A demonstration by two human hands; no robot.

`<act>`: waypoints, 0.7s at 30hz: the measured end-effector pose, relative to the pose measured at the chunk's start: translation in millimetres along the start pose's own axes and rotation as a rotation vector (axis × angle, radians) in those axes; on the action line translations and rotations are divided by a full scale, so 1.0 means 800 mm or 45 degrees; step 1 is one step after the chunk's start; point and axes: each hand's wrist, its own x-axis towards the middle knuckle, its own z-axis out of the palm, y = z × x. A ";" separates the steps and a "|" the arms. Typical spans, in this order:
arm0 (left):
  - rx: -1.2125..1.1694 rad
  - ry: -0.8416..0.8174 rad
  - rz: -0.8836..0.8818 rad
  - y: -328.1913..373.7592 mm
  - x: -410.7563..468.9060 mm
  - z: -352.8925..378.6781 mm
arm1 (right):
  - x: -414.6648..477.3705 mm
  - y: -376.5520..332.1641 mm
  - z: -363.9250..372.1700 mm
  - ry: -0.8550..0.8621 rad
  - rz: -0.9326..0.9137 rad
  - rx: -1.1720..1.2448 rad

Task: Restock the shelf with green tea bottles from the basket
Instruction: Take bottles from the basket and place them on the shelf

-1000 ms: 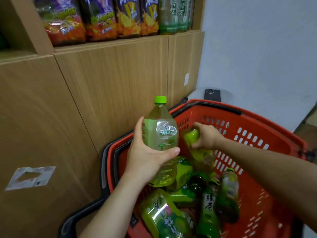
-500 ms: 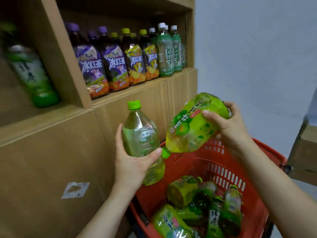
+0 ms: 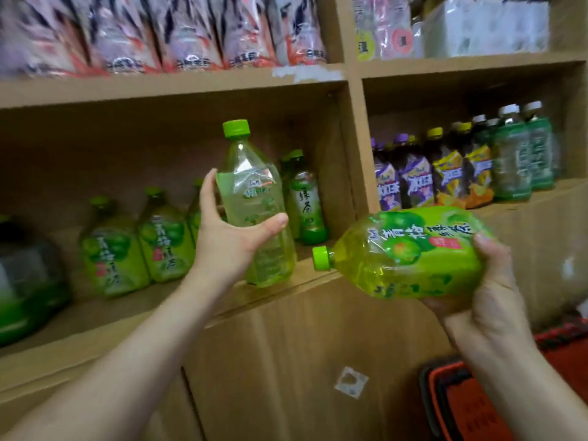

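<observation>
My left hand (image 3: 227, 240) grips a pale green tea bottle (image 3: 254, 202) with a green cap, held upright at the front edge of the wooden shelf (image 3: 280, 281). My right hand (image 3: 486, 300) holds a second green tea bottle (image 3: 410, 253) with a bright green label; it lies sideways, cap pointing left, in front of the cabinet below the shelf. On the shelf stand several green tea bottles (image 3: 136, 243), and a dark green one (image 3: 305, 198) is just behind the left bottle. Only a corner of the red basket (image 3: 477, 402) shows at the bottom right.
A vertical wooden divider (image 3: 353, 148) separates this bay from the right bay, which holds purple, yellow and green labelled bottles (image 3: 461, 173). The shelf above carries pink snack bags (image 3: 178, 33). A large green container (image 3: 28, 281) sits at the far left.
The view has swung up from the basket to the shelf. Both hands have risen with their bottles; the left bottle is now at the shelf edge, and the right bottle is out of the basket.
</observation>
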 end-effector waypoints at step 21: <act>0.277 -0.199 -0.102 0.015 -0.072 0.024 | -0.044 0.099 0.110 -0.003 0.038 0.446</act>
